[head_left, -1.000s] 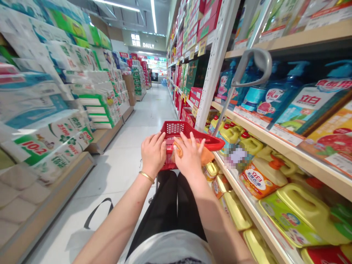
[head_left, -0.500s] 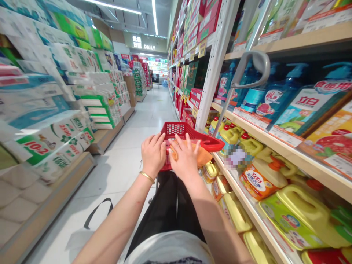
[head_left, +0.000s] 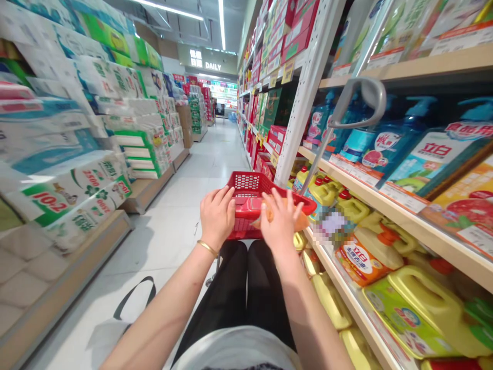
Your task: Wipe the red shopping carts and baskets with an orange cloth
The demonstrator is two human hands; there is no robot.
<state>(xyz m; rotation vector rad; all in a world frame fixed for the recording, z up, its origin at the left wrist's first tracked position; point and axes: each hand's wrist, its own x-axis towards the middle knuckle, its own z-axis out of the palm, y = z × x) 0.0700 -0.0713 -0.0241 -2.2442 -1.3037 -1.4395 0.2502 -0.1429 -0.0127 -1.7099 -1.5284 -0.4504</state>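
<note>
A red rolling shopping basket (head_left: 246,180) with mesh walls stands in front of my knees. My left hand (head_left: 216,218) grips its left rim, fingers laid together over the edge; a gold bangle circles that wrist. On the right part of the near rim, my right hand (head_left: 280,221) presses an orange cloth (head_left: 304,222), with its fingers somewhat spread. Part of the cloth is hidden beneath that hand. The basket's grey pull handle (head_left: 379,105) rises on a metal rod at the right, leaning toward the shelf.
Shelves at right hold blue pump bottles (head_left: 421,123) above yellow detergent jugs (head_left: 423,308). Stacked paper packs (head_left: 77,198) line the left on a low platform (head_left: 103,239). A tiled aisle floor (head_left: 215,149) runs ahead. A bag with a dark strap (head_left: 134,295) lies at lower left.
My right hand has slid to the right along the near rim with the orange cloth, uncovering more of the red rim between the hands. My left hand stays on the left rim.
</note>
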